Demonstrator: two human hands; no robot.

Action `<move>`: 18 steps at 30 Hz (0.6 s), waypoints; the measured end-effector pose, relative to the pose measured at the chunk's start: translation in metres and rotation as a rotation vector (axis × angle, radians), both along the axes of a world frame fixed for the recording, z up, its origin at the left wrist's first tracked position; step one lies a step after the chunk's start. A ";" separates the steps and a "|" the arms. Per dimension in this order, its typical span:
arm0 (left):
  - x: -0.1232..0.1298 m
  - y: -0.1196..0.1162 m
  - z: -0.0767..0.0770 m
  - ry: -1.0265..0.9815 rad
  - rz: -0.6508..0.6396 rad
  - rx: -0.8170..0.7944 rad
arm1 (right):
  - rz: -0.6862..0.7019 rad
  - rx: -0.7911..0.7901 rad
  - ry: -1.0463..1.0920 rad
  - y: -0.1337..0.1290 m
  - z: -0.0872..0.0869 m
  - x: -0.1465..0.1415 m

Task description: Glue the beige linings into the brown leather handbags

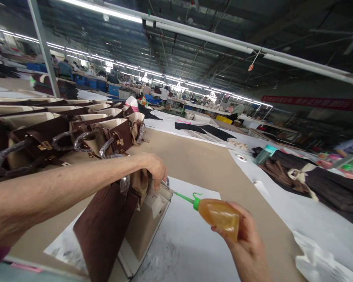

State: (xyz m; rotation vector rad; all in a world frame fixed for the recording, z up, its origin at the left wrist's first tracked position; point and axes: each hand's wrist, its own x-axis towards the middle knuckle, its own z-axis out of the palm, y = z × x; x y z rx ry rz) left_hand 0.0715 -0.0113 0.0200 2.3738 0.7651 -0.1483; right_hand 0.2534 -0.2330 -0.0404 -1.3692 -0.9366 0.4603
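A dark brown handbag with a pale lining lies tilted on white paper in front of me. My left hand reaches over the bag with its fingers bent down on the bag's far edge. My right hand is wrapped round a clear squeeze bottle of amber liquid. The bottle's thin green nozzle points left, its tip at the bag's edge beside my left fingers.
Rows of brown handbags with wrapped handles stand at the left. Dark cloth, a teal container and a tape roll lie at the right. Crumpled white paper sits at the lower right. People work at distant tables.
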 end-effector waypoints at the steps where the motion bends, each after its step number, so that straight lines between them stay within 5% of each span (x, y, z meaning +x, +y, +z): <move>1: 0.000 0.000 0.000 0.054 -0.022 -0.010 | 0.001 0.009 0.016 0.001 -0.001 -0.001; 7: -0.001 -0.004 0.007 0.219 -0.089 -0.040 | 0.077 0.012 0.000 0.009 -0.012 0.009; 18: -0.003 0.000 0.000 0.150 -0.059 0.009 | 0.026 0.006 -0.032 -0.001 -0.013 -0.004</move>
